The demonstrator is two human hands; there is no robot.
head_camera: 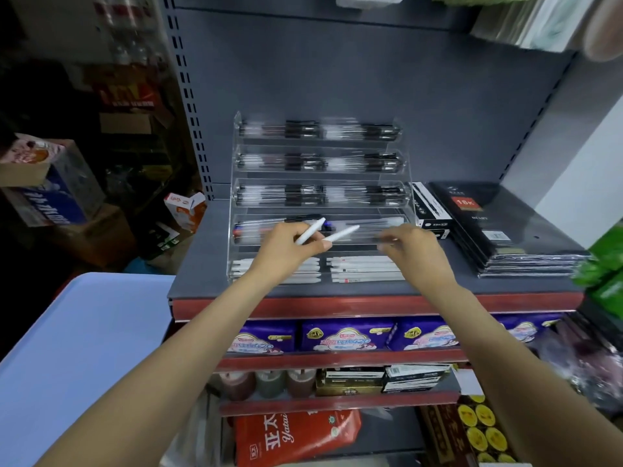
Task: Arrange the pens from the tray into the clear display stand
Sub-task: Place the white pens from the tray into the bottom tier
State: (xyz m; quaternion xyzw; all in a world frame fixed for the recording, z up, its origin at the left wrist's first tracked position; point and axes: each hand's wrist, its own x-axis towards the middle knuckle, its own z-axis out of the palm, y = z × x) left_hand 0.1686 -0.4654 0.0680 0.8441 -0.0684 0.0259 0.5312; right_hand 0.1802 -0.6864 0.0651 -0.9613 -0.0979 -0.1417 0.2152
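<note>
Lower left of frame: light-blue tray (84, 332). Centre: your left hand (279, 251) grips two white pens (325, 232), long axes slanting up-right toward the clear display stand (320, 197) just behind. Your right hand (416, 251) hovers nearby, fingers loosely curled; grasp cannot be told. The stand sits on a grey shelf (505, 284); black notebooks (499, 227) right.

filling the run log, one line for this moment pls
left hand: holds two white pens | right hand: over display stand, grip unclear
</note>
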